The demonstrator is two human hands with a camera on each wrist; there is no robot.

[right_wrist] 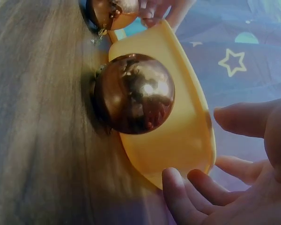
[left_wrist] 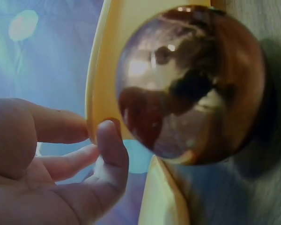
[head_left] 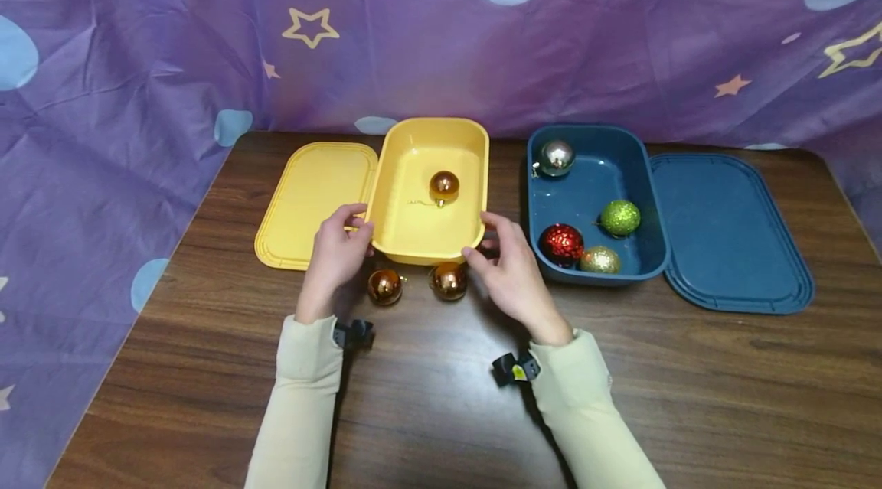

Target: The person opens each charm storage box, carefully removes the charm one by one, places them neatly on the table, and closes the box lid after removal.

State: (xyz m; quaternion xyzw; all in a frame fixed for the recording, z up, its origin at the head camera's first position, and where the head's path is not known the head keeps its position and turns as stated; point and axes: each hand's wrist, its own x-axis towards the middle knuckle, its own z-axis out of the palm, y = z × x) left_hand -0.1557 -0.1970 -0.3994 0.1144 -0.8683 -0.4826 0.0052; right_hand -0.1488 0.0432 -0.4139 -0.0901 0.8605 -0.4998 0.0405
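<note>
A yellow rectangular box [head_left: 396, 236] stands in front of me, with an amber Christmas bauble [head_left: 444, 186] and its thin gold string inside. My left hand [head_left: 339, 248] grips its front left corner, thumb on the rim and fingertips [left_wrist: 112, 136] against the wall below. At the front right corner my right hand [head_left: 508, 267] holds the box loosely between thumb and curled fingers; its fingertips [right_wrist: 172, 180] lie along the side. Two shiny copper baubles rest on the table just before the box: one [head_left: 384, 287] near the left hand, the other [head_left: 449, 281] close to the right thumb.
A yellow lid [head_left: 317, 202] lies left of the yellow box. To the right stands a blue box [head_left: 592, 148] holding silver [head_left: 556, 158], green [head_left: 621, 218], red [head_left: 561, 245] and gold [head_left: 600, 260] baubles. Beside it lies a blue lid [head_left: 730, 233]. A purple patterned cloth [head_left: 427, 30] hangs behind.
</note>
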